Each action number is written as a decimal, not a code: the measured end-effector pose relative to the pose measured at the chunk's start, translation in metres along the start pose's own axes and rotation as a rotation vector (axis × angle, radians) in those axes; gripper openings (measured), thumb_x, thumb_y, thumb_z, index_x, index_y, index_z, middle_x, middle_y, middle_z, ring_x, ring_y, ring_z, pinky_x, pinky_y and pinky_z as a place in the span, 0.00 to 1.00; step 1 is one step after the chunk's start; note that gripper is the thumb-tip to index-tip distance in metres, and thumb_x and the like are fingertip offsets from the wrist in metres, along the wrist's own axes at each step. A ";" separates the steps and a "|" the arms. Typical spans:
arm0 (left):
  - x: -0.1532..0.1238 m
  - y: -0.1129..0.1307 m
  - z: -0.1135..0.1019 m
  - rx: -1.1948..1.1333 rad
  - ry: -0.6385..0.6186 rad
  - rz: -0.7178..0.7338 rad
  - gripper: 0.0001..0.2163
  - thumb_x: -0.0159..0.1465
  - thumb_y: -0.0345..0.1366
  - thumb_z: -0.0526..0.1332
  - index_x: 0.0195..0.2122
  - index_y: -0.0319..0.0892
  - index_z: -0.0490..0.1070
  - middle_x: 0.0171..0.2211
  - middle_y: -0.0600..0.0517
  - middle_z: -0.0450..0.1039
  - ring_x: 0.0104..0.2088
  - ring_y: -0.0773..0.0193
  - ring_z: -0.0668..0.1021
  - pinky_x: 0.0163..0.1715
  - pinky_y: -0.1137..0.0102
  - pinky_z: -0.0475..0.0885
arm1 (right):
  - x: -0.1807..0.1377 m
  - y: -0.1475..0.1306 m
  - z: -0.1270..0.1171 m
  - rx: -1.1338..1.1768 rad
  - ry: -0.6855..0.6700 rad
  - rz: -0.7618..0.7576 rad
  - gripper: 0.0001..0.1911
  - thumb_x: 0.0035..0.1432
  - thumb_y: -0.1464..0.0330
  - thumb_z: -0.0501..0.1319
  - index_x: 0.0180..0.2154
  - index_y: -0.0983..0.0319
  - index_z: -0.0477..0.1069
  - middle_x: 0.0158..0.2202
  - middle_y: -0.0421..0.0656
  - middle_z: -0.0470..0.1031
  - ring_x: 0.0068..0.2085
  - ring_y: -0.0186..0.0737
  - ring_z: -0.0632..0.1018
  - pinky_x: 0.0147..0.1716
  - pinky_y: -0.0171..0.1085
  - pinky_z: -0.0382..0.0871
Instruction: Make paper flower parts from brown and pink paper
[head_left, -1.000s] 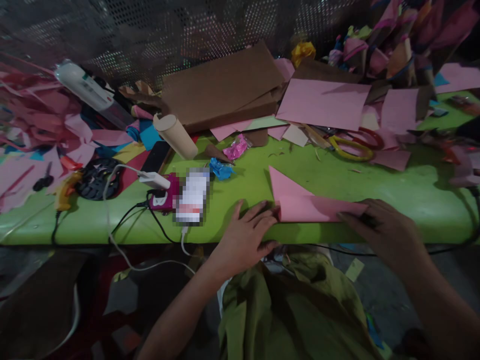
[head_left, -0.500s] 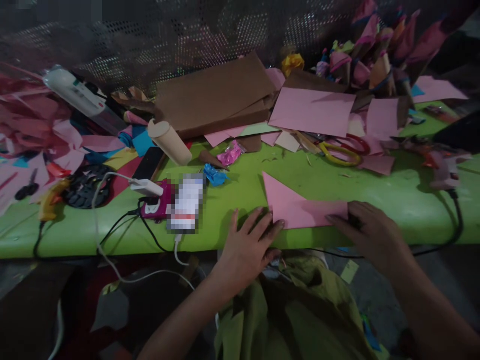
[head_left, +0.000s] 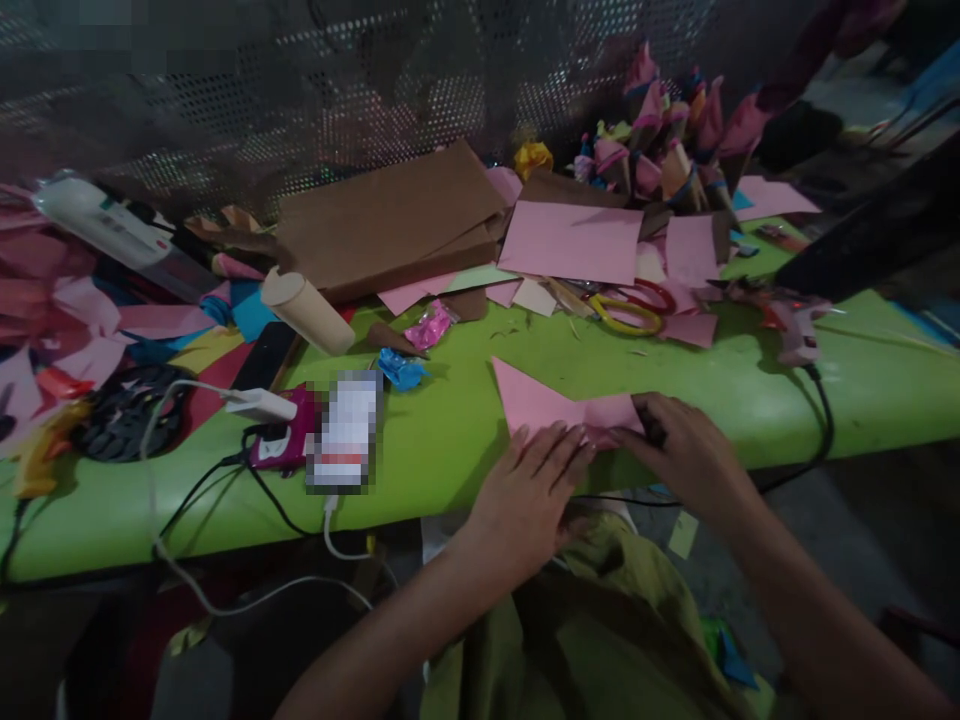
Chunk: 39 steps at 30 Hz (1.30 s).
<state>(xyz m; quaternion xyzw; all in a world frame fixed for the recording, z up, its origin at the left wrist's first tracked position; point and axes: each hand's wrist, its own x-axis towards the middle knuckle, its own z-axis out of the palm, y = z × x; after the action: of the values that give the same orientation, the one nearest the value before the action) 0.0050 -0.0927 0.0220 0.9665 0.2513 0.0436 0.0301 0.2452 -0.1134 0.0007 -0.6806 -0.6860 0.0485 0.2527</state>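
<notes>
Pink paper (head_left: pixel 536 400) near edge hidden under left hand (head_left: pixel 525 495) and right hand (head_left: pixel 686 455), both pressing flat, ungripped; point aims far-left.

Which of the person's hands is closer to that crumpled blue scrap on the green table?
Left. The left hand lies right of the blue scrap, nearer the person; the right hand is farther right, on the pink paper.
</notes>
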 end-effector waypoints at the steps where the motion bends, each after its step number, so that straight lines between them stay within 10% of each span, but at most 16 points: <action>1: 0.002 0.001 0.001 -0.008 -0.021 -0.005 0.32 0.73 0.53 0.47 0.72 0.38 0.54 0.73 0.46 0.56 0.72 0.54 0.58 0.70 0.56 0.53 | 0.000 -0.001 0.000 0.016 0.014 0.010 0.10 0.65 0.59 0.58 0.39 0.58 0.71 0.27 0.42 0.75 0.29 0.45 0.76 0.30 0.41 0.66; 9: -0.002 0.000 0.007 -0.035 -0.041 -0.039 0.36 0.72 0.55 0.48 0.74 0.38 0.46 0.74 0.46 0.50 0.73 0.53 0.55 0.71 0.56 0.51 | -0.024 -0.008 -0.018 -0.010 0.283 -0.056 0.18 0.68 0.67 0.58 0.58 0.55 0.69 0.46 0.48 0.80 0.42 0.46 0.81 0.44 0.46 0.73; 14: 0.000 -0.001 0.005 -0.021 -0.063 -0.025 0.35 0.72 0.54 0.50 0.72 0.36 0.52 0.74 0.44 0.52 0.73 0.52 0.55 0.71 0.56 0.51 | -0.050 -0.027 -0.009 -0.069 0.052 -0.393 0.25 0.70 0.70 0.57 0.66 0.56 0.61 0.58 0.46 0.79 0.58 0.47 0.77 0.58 0.49 0.64; 23: -0.019 -0.013 -0.002 -0.024 -0.061 -0.084 0.28 0.74 0.49 0.48 0.73 0.45 0.51 0.73 0.51 0.55 0.72 0.56 0.60 0.69 0.53 0.56 | -0.063 -0.011 -0.005 -0.153 0.105 -0.294 0.23 0.69 0.71 0.58 0.64 0.56 0.65 0.58 0.45 0.79 0.57 0.46 0.80 0.61 0.49 0.57; 31: -0.024 -0.028 -0.019 -0.217 -0.054 -0.124 0.23 0.74 0.46 0.51 0.67 0.47 0.63 0.69 0.48 0.63 0.69 0.55 0.65 0.66 0.53 0.61 | -0.030 -0.006 -0.012 -0.084 0.155 -0.294 0.12 0.67 0.69 0.60 0.51 0.55 0.75 0.43 0.43 0.85 0.43 0.44 0.83 0.45 0.44 0.68; 39: 0.000 -0.049 -0.024 -0.307 -0.008 -0.223 0.30 0.73 0.49 0.51 0.73 0.47 0.49 0.73 0.44 0.55 0.71 0.54 0.62 0.68 0.53 0.58 | 0.021 0.009 -0.011 0.012 -0.166 -0.375 0.33 0.63 0.66 0.60 0.68 0.52 0.60 0.63 0.49 0.72 0.61 0.55 0.73 0.55 0.55 0.68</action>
<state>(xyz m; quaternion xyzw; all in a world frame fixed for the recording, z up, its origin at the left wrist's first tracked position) -0.0209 -0.0496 0.0415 0.9169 0.3469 0.0739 0.1830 0.2594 -0.0959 0.0125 -0.5331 -0.8189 0.0607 0.2041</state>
